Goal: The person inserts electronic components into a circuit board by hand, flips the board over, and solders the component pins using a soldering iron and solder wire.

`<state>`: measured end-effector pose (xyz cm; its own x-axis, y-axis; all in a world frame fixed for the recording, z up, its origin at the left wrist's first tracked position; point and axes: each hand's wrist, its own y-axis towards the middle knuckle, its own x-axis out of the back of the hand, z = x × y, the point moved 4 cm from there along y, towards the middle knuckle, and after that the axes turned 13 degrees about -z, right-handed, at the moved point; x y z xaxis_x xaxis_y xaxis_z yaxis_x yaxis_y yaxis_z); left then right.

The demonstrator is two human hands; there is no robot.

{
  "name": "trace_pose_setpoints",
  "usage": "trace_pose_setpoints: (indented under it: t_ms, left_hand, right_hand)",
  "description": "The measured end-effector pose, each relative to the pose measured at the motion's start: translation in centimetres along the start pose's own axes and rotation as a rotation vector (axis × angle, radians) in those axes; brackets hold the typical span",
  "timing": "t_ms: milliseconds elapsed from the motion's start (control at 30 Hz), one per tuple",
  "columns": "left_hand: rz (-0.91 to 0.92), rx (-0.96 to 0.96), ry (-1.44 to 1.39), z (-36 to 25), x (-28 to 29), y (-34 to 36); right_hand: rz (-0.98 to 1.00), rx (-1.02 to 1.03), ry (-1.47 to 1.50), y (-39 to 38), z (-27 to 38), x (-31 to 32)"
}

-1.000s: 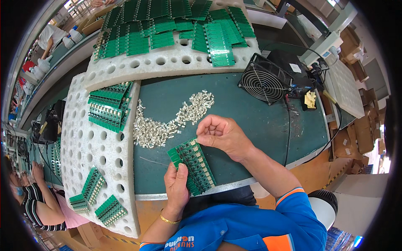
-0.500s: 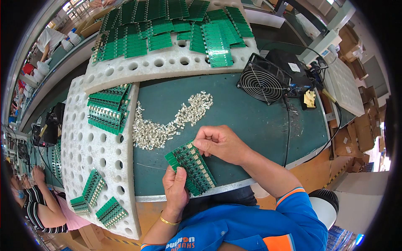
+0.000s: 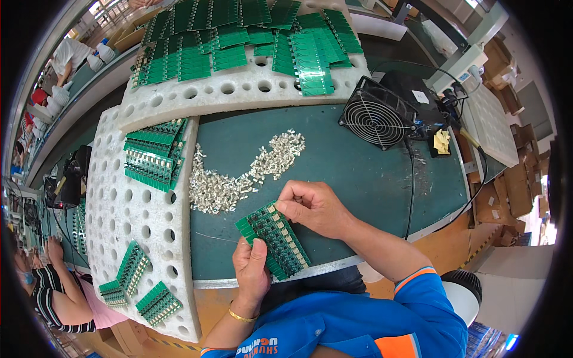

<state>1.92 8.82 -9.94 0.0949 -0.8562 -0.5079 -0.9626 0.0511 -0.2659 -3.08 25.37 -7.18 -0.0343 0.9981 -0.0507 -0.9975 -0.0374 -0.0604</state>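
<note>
My left hand (image 3: 251, 268) grips the lower left edge of a green circuit board (image 3: 276, 244), thumb on top. A row of small white connectors runs along the board's right side. My right hand (image 3: 313, 209) is closed in a pinch at the board's upper corner, where that row ends; whatever lies between the fingertips is hidden. Beyond the board, a curved heap of small white connectors (image 3: 218, 192) spreads over the green tabletop (image 3: 340, 161). The board is held tilted above the table's front edge.
White foam sheets with holes (image 3: 128, 209) carry several boards at left; another foam block (image 3: 209, 101) at the back bears many overlapping boards (image 3: 227, 36). A black fan (image 3: 377, 116) and a yellow sponge (image 3: 441, 141) stand at right. A co-worker (image 3: 59, 286) sits at far left.
Almost nothing differs. Both hands and the board stay in place, with a very slight shift of the view.
</note>
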Motion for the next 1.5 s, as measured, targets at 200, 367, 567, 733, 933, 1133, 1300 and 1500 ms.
trace_pose_setpoints:
  t_ms: [200, 367, 567, 733, 933, 1133, 1300, 1500]
  left_hand:
    - [-0.018, -0.031, 0.016, 0.0, -0.3, -0.1]
    - [-0.008, -0.022, 0.014, 0.2, -0.1, -0.1]
    - [-0.007, -0.029, 0.054, 0.3, 0.2, -0.1]
    - [-0.016, -0.003, 0.026, 0.2, 0.3, -0.2]
    - [-0.021, 0.014, 0.028, 0.8, 0.9, -0.1]
    - [0.022, -0.001, -0.004, 0.2, 0.2, -0.3]
    - [-0.049, 0.005, -0.051, 0.7, 0.5, -0.1]
    - [-0.112, 0.022, -0.091, 0.3, 0.2, 0.1]
  right_hand:
    - [0.015, -0.027, 0.062, 0.0, 0.1, -0.3]
    - [-0.008, -0.053, 0.094, 0.0, 0.2, -0.2]
    - [-0.048, 0.042, -0.011, -0.1, 0.3, -0.3]
    - [-0.01, 0.091, -0.076, -0.2, 0.5, -0.5]
    - [-0.031, 0.081, -0.039, -0.5, 0.4, -1.0]
    - [-0.111, 0.179, -0.095, -0.9, 0.8, -1.3]
    - [-0.077, 0.187, -0.137, -0.4, 1.5, -0.4]
    - [-0.422, 0.371, -0.569, -0.5, 4.0, 6.2]
